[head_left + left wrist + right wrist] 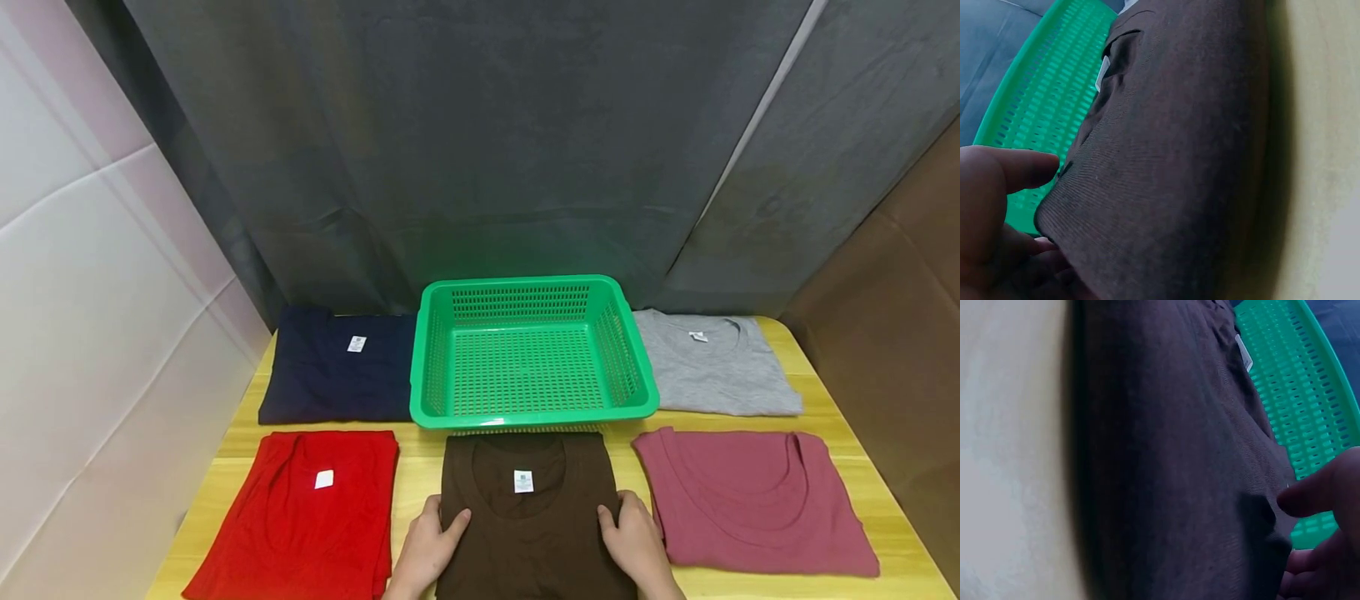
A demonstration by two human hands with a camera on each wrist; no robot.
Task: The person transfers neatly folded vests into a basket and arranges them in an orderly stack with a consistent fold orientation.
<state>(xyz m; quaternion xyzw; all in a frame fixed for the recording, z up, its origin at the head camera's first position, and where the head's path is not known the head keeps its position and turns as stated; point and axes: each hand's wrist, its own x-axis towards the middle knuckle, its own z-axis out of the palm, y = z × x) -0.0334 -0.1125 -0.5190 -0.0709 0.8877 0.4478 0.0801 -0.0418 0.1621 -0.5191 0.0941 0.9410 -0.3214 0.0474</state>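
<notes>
A folded brown T-shirt [536,533] with a white neck label lies at the front middle, right before the green basket. My left hand [429,546] holds its left edge, thumb on top and fingers at the side. On the opposite edge my right hand [633,537] holds it the same way. In the left wrist view the thumb [1029,167] reaches over the brown fabric [1147,156], with the other fingers partly hidden under the edge. The right wrist view has the right thumb [1310,494] over the cloth [1172,456], its shadow falling there.
A green perforated basket [534,419] stands behind the shirt on the wooden table [750,587]. To the left lie folded navy [322,379] and red shirts [330,525]. Folded grey [720,375] and pink shirts [757,525] lie to the right. Dark curtain [450,167] hangs behind.
</notes>
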